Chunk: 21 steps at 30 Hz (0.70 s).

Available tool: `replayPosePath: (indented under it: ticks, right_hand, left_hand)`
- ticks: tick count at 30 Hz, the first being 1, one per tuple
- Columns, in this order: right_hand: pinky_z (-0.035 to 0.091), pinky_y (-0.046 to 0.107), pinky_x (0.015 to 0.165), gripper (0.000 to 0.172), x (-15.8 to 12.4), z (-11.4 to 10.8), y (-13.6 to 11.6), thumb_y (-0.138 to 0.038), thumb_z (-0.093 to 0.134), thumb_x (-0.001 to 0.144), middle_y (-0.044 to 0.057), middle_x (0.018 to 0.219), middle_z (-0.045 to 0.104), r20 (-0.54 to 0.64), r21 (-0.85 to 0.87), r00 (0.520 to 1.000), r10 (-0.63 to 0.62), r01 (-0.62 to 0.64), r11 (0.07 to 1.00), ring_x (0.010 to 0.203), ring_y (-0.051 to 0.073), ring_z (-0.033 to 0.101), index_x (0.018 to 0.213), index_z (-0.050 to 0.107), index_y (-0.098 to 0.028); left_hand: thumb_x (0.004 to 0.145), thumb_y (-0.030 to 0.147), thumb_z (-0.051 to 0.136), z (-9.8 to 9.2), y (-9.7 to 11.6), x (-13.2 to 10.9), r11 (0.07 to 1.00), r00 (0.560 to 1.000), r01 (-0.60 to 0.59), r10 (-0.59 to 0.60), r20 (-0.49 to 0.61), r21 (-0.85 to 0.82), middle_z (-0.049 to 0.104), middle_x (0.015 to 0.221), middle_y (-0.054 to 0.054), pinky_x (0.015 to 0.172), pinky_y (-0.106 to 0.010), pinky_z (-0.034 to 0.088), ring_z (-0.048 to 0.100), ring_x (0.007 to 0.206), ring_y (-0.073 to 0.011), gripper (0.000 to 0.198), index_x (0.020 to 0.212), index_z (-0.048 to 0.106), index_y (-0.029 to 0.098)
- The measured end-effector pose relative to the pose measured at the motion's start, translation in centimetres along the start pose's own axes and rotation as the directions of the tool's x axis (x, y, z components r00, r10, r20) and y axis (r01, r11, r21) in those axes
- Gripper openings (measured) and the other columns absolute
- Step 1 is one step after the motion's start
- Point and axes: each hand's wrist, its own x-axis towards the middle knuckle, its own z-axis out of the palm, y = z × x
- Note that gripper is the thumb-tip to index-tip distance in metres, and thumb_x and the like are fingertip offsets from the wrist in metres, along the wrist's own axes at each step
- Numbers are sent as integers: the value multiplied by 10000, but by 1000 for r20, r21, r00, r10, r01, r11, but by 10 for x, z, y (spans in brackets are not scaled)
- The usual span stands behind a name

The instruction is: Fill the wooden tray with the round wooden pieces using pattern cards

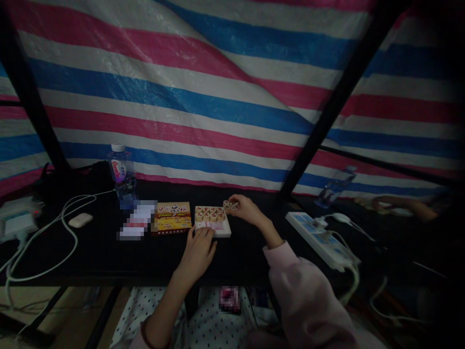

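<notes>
R hand has a few chess pcs pinched btwn thumb & fingers, right by the tray's far right corner. L hand has its fingers a bit bent over the tray's near left edge, can't tell if it's gripping. Tray's on the table w/ other pcs in it, box just left.

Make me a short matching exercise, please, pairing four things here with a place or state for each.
Things:
1. Left hand
2. Box
3. Right hand
4. Power strip

Places or states:
A. Holding chess pieces
B. White, with a plug in it
C. At the near side of the tray
D. Yellow and brown, left of the tray

Pairs: 1-C, 2-D, 3-A, 4-B
</notes>
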Motion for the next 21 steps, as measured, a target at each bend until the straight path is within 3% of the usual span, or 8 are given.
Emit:
replayPosePath:
  ticks: [4,8,13,21]
  right_hand:
    - [382,229,656,219,-8,-19,29,-173,604,744,45,969,611,-114,-104,981,154,-166,981,833,152,563,962,595,-191]
    - [371,230,636,232,-19,-13,52,-160,623,713,53,926,606,-21,-179,958,287,-286,941,825,167,568,944,602,-182]
    - [363,222,615,248,-22,6,63,-211,634,720,50,934,607,-27,-151,956,291,-292,945,832,167,573,963,586,-192]
    - [353,213,593,148,-19,13,72,-241,629,732,12,854,615,-69,-64,953,295,-299,952,763,145,569,839,534,-203]
  left_hand:
    - [915,251,397,2,-2,0,1000,1000,-8,8,-7,0,596,1178,-75,1078,-472,249,519,1140,-209,261,1153,494,209]
    - [918,255,395,2,-2,0,1000,1000,-4,4,-9,-1,582,1210,-82,1085,-474,245,505,1165,-208,274,1170,487,199]
    - [922,262,387,3,-3,-1,1000,1000,-4,4,-2,9,573,1228,-89,1079,-483,260,495,1181,-213,289,1189,480,198]
    - [922,265,386,3,-4,-2,1000,1000,-10,10,-18,5,541,1261,-99,1085,-480,257,459,1215,-218,293,1190,483,201]
